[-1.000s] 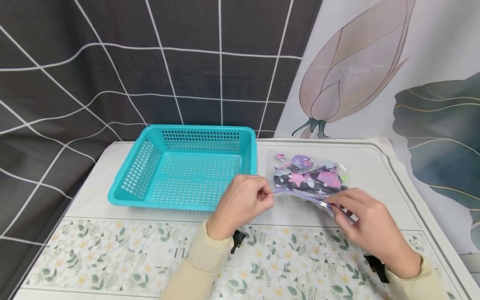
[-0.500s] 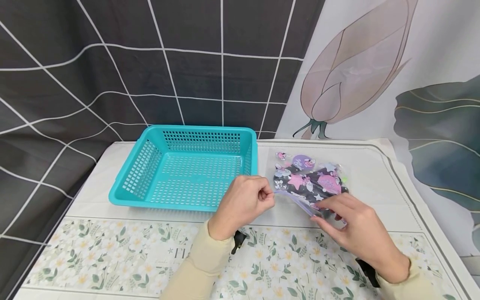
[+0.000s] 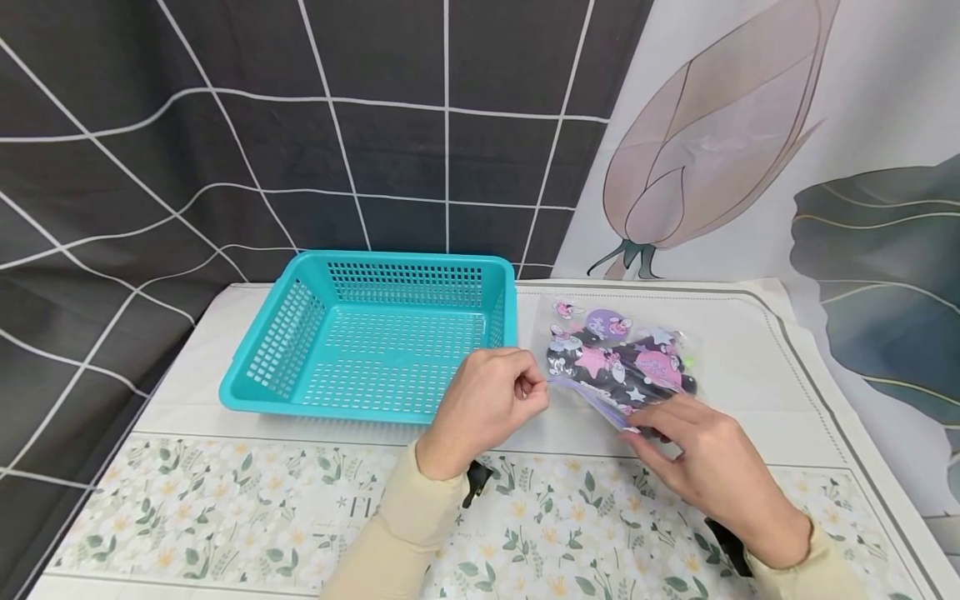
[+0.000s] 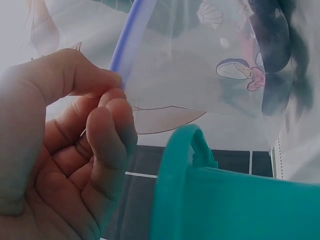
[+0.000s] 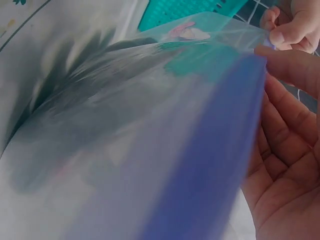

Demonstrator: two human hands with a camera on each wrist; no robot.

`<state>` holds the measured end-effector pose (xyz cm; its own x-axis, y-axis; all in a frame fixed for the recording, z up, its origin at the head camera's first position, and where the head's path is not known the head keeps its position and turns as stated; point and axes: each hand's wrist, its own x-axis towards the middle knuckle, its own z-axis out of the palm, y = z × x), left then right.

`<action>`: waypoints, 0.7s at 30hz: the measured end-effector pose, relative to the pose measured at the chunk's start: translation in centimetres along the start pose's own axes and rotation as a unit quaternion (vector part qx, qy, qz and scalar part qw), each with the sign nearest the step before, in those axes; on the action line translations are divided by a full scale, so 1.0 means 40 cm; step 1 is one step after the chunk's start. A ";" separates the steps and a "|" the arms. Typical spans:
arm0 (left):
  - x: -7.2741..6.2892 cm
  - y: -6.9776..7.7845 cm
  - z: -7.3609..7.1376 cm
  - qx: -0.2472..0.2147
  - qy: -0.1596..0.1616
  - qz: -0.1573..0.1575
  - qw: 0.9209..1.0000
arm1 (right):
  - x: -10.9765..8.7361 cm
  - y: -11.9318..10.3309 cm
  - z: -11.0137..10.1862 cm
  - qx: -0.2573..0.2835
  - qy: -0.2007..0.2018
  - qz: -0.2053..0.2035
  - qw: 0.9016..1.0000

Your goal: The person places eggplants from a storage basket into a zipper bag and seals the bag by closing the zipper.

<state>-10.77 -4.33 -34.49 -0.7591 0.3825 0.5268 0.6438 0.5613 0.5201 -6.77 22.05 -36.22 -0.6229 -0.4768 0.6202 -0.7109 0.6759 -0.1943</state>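
Observation:
A clear zip bag (image 3: 618,354) with cartoon prints and a purple zip strip lies on the table in the head view. Dark items show through its plastic; their kind is unclear. One end of the strip is pinched between the thumb and finger of my left hand (image 3: 491,400), seen close in the left wrist view beside the purple edge (image 4: 125,42). Farther along, my right hand (image 3: 701,450) pinches the bag's near edge. In the right wrist view the purple strip (image 5: 210,145) runs blurred past that hand's thumb and fingers.
A turquoise perforated basket (image 3: 360,412) stands left of the bag, close to my left hand. A floral runner (image 3: 247,508) crosses the white tablecloth in front. Behind the table hang a dark gridded curtain (image 3: 390,150) and a pale printed one (image 3: 720,150).
My right hand has slid left and slightly down along the bag's edge, then changed little. The strip now slopes more steeply between the hands. My left hand keeps its pinch in place.

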 end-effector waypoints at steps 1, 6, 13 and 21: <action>0.000 0.000 0.000 0.000 0.001 0.001 1.000 | 0.000 0.000 0.000 0.002 0.002 0.001 1.000; 0.000 -0.002 -0.003 -0.002 -0.001 0.003 1.000 | 0.004 0.003 -0.003 -0.002 0.006 0.003 1.000; 0.000 -0.002 -0.004 -0.006 -0.015 0.007 1.000 | 0.008 0.009 -0.013 -0.009 0.007 0.007 1.000; 0.000 -0.002 -0.001 -0.006 -0.014 0.014 1.000 | 0.005 0.020 -0.019 -0.012 0.013 0.007 1.000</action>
<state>-10.83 -4.41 -34.49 -0.7438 0.4183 0.5214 0.6650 0.5418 0.5140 -7.22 22.92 -35.66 -0.6239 -0.4534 0.6366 -0.6939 0.6961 -0.1842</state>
